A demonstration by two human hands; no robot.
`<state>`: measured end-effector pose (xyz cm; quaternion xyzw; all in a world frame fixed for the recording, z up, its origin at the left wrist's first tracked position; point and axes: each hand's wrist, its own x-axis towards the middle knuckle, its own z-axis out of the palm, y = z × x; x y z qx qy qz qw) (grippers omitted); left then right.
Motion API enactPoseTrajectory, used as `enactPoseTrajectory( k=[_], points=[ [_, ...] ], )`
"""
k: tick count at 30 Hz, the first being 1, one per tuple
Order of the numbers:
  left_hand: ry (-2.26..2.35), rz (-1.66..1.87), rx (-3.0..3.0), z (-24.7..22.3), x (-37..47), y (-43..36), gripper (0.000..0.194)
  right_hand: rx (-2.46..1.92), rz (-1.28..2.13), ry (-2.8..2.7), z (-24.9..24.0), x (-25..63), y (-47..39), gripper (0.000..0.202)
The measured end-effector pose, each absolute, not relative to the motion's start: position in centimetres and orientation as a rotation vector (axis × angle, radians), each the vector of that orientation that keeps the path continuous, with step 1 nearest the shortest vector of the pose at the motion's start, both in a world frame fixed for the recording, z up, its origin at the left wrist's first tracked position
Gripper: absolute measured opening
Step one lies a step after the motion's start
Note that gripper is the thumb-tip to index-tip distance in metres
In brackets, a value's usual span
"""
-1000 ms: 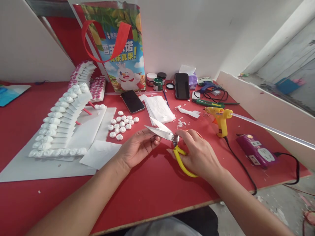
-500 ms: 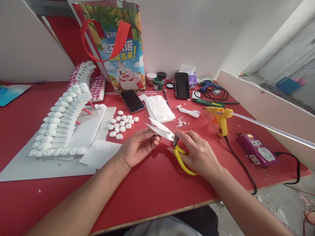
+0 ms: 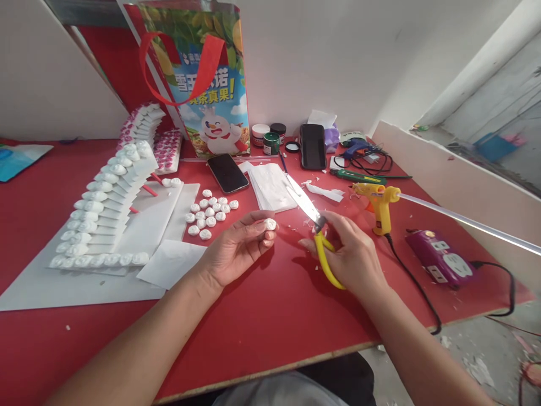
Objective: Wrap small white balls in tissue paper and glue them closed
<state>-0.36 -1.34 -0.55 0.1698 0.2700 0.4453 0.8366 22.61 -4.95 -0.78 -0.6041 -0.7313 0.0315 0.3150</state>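
Observation:
Between the thumb and fingers of my left hand [image 3: 243, 245] is a small white paper rosette [image 3: 270, 224]. My right hand [image 3: 353, 254] grips yellow-handled scissors [image 3: 325, 262], their blades together and pointing up and away to the left, apart from the rosette. Several similar white rosettes [image 3: 209, 212] lie loose on the red table [image 3: 262, 338], beyond my left hand. A stack of white paper sheets [image 3: 273, 186] lies past the scissors' tips. To the left, a curved white model [image 3: 114, 192] edged with rosettes stands on white boards [image 3: 34, 290].
A yellow glue gun [image 3: 380, 206] with a long clear glue stick lies right, its cord near a purple power box [image 3: 442, 256]. Behind are a phone [image 3: 228, 173], paint jars [image 3: 271, 144], a black case [image 3: 313, 146] and a tall printed bag [image 3: 207, 84]. Paper scraps [image 3: 324, 192] lie about.
The scissors have moved right, away from my left hand, and their blades have come together. The rosette in my left fingers now shows, where the blades covered it before.

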Motion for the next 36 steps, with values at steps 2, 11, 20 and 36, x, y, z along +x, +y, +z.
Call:
enactPoseTrajectory(
  k=[2, 11, 20, 36],
  points=[
    [0.571, 0.953, 0.354, -0.6, -0.4, -1.3, 0.025, -1.651, 0.096, -1.882, -0.6, 22.9, -4.7, 0.053],
    [0.646, 1.012, 0.389, -0.9, -0.4, -1.3, 0.023, -2.101, -0.203, -1.854, -1.0, 24.0, -4.0, 0.047],
    [0.895, 1.251, 1.071, -0.3, -0.2, -2.0, 0.02, -2.059, -0.242, -2.2, 1.1, 23.9, -4.0, 0.034],
    [1.186, 1.402, 1.535, -0.5, -0.9, -1.7, 0.026, -1.233, 1.591, -1.27, 1.5, 15.8, -0.3, 0.039]
  ],
)
